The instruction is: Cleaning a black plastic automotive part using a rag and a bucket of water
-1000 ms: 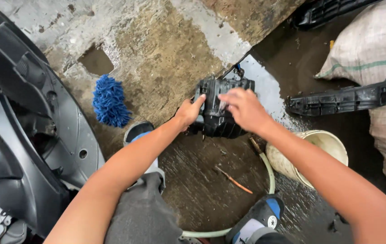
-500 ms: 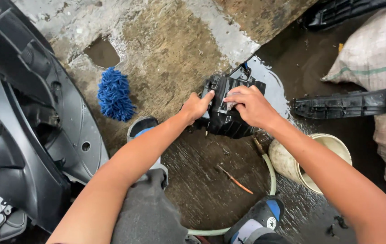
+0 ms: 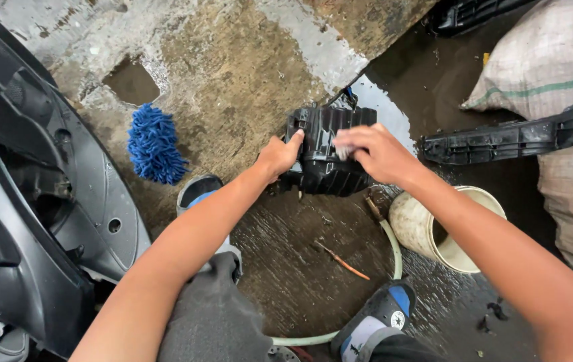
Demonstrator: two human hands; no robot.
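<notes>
Hands first: our left hand (image 3: 277,155) grips the left edge of the black ribbed plastic housing (image 3: 323,151), thumb laid on its top corner, and our right hand (image 3: 375,153) is curled over its right side, fingers pressing a small pale scrap (image 3: 344,149) against the ribs. The housing stands on the wet concrete floor (image 3: 233,80), at the edge of a shiny puddle (image 3: 383,110).

Half a second ago the housing was tilted, its right end raised toward the puddle; now it sits squarer to us. Our right hand has slid a little to the right along the ribs, while the left keeps the same grip.

The blue noodle mitt (image 3: 153,145) lies well to the left, the cream bucket (image 3: 442,228) tipped just below our right forearm, with a pale hose (image 3: 393,243) curving beside it.

We cannot make out what the pale scrap is; the fingers cover most of it. The underside of the housing is hidden. The grey scooter panel (image 3: 45,194) is cut off at the left edge, and the woven sack (image 3: 554,60) and black trim strip (image 3: 507,137) run out of frame on the right.
</notes>
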